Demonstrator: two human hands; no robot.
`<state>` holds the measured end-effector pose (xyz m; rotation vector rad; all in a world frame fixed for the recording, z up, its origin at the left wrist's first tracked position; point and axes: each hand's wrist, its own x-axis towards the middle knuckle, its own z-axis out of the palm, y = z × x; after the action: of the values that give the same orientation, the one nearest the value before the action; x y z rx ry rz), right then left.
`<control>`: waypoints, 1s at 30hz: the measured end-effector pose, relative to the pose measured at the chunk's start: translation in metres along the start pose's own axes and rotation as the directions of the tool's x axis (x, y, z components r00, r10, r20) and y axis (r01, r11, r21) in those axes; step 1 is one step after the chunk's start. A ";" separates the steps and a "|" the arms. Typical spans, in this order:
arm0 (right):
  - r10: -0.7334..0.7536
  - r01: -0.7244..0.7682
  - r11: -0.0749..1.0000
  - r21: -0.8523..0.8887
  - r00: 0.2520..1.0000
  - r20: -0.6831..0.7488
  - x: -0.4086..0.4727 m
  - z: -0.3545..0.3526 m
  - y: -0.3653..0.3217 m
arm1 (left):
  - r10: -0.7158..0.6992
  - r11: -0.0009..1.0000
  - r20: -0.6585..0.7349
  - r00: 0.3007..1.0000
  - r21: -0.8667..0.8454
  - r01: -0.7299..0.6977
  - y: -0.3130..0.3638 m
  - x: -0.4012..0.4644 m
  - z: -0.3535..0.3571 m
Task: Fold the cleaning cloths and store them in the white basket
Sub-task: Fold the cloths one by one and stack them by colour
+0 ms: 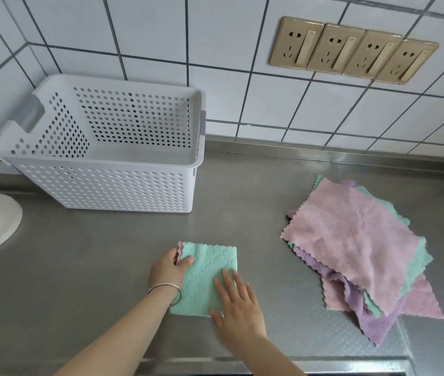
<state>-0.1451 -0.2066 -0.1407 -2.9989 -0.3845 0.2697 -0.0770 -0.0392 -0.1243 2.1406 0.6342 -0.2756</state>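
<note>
Now the folded green cloth (pixel 206 278) is pinched at its edge by the left hand (pixel 167 270) and pressed flat under the open right hand (pixel 235 308); its near corner is hidden.

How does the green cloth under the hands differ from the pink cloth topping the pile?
The green cloth is folded small; the pink cloth lies spread open. The green one lies alone on the steel counter under the left hand and right hand; the pink one rests untouched on other cloths. Both have zigzag edges.

L wrist: thin silver bangle (pixel 165 290) | forearms bare, no sleeves | hands: no rings, prob.
</note>
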 end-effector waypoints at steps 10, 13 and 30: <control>0.010 -0.011 1.000 -0.027 0.999 -0.032 0.001 0.016 -0.004 | 0.144 0.979 -0.138 0.980 0.165 -0.120 -0.010 0.006 0.005; 0.028 -0.028 1.000 -0.002 0.999 -0.039 0.005 0.020 -0.004 | 0.458 0.794 -0.057 0.887 0.474 -0.379 -0.026 -0.006 0.008; 0.118 -0.112 0.988 0.102 0.992 -0.050 0.153 -0.010 0.070 | 0.481 0.432 0.399 0.780 0.666 -0.608 0.073 0.102 0.066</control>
<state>0.0194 -0.2351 -0.1648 -2.9273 -0.1872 0.2079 0.0506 -0.0935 -0.1558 2.9774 -0.4308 -0.3815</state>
